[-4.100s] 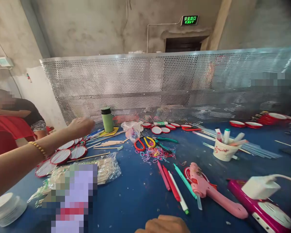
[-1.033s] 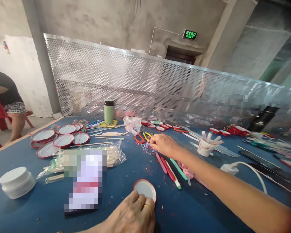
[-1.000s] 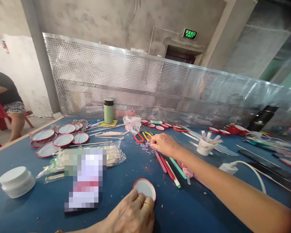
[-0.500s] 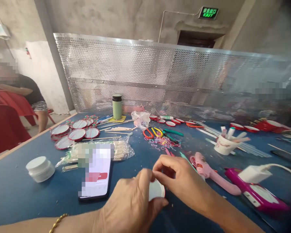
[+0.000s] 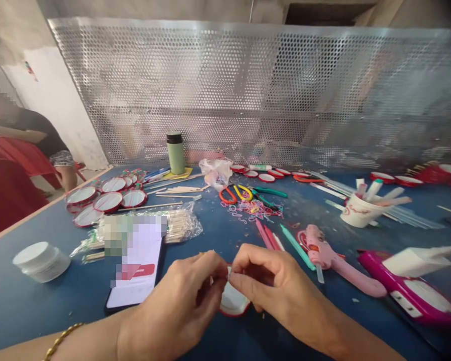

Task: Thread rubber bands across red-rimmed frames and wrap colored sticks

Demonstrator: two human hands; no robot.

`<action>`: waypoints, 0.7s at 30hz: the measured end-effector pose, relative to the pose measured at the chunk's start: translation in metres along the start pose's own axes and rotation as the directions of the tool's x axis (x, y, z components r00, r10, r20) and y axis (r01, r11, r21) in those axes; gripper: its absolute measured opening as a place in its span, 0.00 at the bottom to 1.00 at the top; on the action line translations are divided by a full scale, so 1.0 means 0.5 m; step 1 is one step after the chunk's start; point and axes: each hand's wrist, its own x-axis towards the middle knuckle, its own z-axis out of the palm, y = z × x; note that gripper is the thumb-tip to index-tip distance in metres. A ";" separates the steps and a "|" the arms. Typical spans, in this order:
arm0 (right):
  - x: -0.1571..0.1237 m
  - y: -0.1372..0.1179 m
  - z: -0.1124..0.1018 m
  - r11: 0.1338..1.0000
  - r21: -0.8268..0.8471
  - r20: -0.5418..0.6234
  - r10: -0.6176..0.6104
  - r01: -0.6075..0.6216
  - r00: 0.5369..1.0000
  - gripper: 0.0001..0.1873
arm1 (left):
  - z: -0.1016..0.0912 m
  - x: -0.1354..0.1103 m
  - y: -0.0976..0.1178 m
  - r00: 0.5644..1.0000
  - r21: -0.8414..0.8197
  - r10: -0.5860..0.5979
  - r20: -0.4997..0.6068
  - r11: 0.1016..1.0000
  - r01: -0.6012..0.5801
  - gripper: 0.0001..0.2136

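A white disc with a red rim [image 5: 233, 299] is under my fingers, low in the middle, partly hidden by both hands. My left hand [image 5: 184, 296] comes over its left side, thumb and fingertips pinched together. From the right, my right hand [image 5: 276, 281] meets it fingertip to fingertip at the disc's far edge, also in a pinch. Whatever is between the fingertips is too small and covered to make out. Just left of my left hand lies a phone with a lit screen [image 5: 139, 273].
To the left stand stacked white discs [image 5: 41, 263], bagged wooden sticks [image 5: 182, 225] and finished-looking red-rimmed discs [image 5: 108, 201]. Ahead lie pliers [image 5: 244, 193] and small pink hooks [image 5: 253, 208]. A pink glue gun [image 5: 328, 258], magenta power strip [image 5: 409, 291] and paper cup of sticks [image 5: 361, 213] are right.
My left hand has let go of the tilted disc, which now lies lower beneath both hands. Its fingers have closed into a pinch beside my right fingertips. The view has tilted down.
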 end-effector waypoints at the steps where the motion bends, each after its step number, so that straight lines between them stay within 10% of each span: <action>1: -0.001 -0.001 0.000 0.999 0.026 0.010 -0.024 0.024 1.000 0.11 | -0.003 0.001 0.003 0.999 -0.025 -0.024 0.028 0.999 0.025 0.06; 6: -0.004 0.000 0.008 0.929 0.363 0.121 -0.125 0.073 0.985 0.13 | -0.014 0.007 0.025 0.990 -0.139 -0.094 0.101 0.984 0.107 0.07; 15: -0.001 0.002 -0.004 0.814 0.533 0.403 -0.004 -0.232 0.915 0.15 | -0.052 0.011 0.027 0.979 0.158 0.035 -0.199 0.987 -0.004 0.04; 21: -0.009 -0.010 -0.017 0.897 0.365 0.482 0.049 -0.251 0.875 0.18 | -0.045 0.010 0.040 0.981 0.057 0.116 0.155 0.990 -0.126 0.06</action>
